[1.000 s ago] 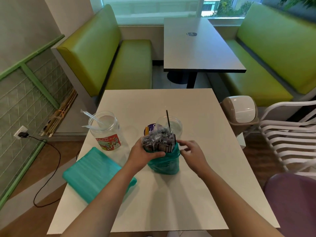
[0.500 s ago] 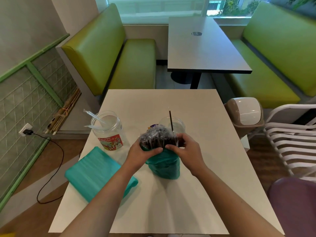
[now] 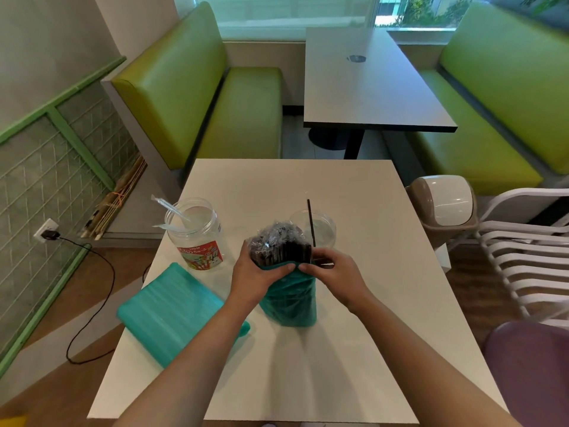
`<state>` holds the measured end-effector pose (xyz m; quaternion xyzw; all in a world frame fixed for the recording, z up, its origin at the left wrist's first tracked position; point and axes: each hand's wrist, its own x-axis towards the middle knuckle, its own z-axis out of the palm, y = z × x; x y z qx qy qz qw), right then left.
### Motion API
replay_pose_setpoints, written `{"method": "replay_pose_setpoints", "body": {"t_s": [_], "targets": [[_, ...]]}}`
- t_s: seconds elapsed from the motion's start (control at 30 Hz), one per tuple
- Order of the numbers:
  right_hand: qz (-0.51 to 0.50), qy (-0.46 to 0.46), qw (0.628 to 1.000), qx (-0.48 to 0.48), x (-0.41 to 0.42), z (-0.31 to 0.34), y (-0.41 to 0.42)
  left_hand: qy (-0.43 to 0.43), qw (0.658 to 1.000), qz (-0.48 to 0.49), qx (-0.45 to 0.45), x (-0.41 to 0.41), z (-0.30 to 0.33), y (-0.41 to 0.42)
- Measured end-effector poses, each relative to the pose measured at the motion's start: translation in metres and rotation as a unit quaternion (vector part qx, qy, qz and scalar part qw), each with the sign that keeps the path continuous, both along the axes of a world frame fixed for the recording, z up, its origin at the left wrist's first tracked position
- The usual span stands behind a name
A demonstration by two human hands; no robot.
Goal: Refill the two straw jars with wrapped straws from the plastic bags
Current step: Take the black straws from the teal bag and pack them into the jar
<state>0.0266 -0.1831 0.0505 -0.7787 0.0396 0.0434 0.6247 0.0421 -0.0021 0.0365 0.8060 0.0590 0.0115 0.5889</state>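
- The teal plastic bag [image 3: 288,298] stands upright near the middle of the white table [image 3: 354,349], its mouth rolled down to a rim just under the tips of the straws.
- A tight bundle of dark wrapped straws [image 3: 278,245] sticks up out of it; the clear wrappers are crinkled and shiny on top, the straws below dark brown to black.
- My left hand [image 3: 257,277] grips the left side of the bag at the rim, fingers curled round it, thumb lying across the near edge.
- My right hand [image 3: 334,271] is at the right of the rim, its fingers curled in and pinching the bag edge; its thumb tip nearly meets my left thumb.
- Just beyond the bundle, to the far right, stands a clear straw jar [image 3: 317,231] with one black straw [image 3: 311,221] leaning upright in it.
- To the far left stands a second clear jar [image 3: 197,234] with a red and green label, holding a couple of clear wrapped straws [image 3: 172,211] that poke out to the left.
- A second teal bag [image 3: 171,312] lies flat on the near left of the table, partly under my left forearm and hanging over the table edge.
- Beyond the table are green benches [image 3: 191,87] and a dark table [image 3: 369,87]; a small swing-lid bin [image 3: 443,204] and a white chair [image 3: 529,260] are on the right.
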Motion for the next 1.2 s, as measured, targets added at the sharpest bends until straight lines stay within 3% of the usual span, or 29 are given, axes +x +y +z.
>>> {"method": "replay_pose_setpoints", "body": {"t_s": [0.1, 0.73, 1.03, 1.2], "targets": [[0.002, 0.004, 0.999, -0.040, 0.000, 0.000, 0.002, 0.003, 1.000, -0.007, -0.002, 0.002, -0.001, 0.000], [-0.037, -0.042, 0.997, -0.048, 0.015, 0.005, 0.017, -0.010, 0.999, 0.016, -0.039, 0.007, -0.001, 0.003], [-0.009, -0.032, 0.999, -0.005, 0.017, 0.010, 0.030, -0.009, 0.997, 0.045, -0.068, 0.009, -0.002, 0.010], [-0.021, -0.036, 0.999, 0.015, 0.024, 0.015, 0.041, 0.003, 0.997, 0.011, -0.077, 0.015, 0.001, 0.018]]}}
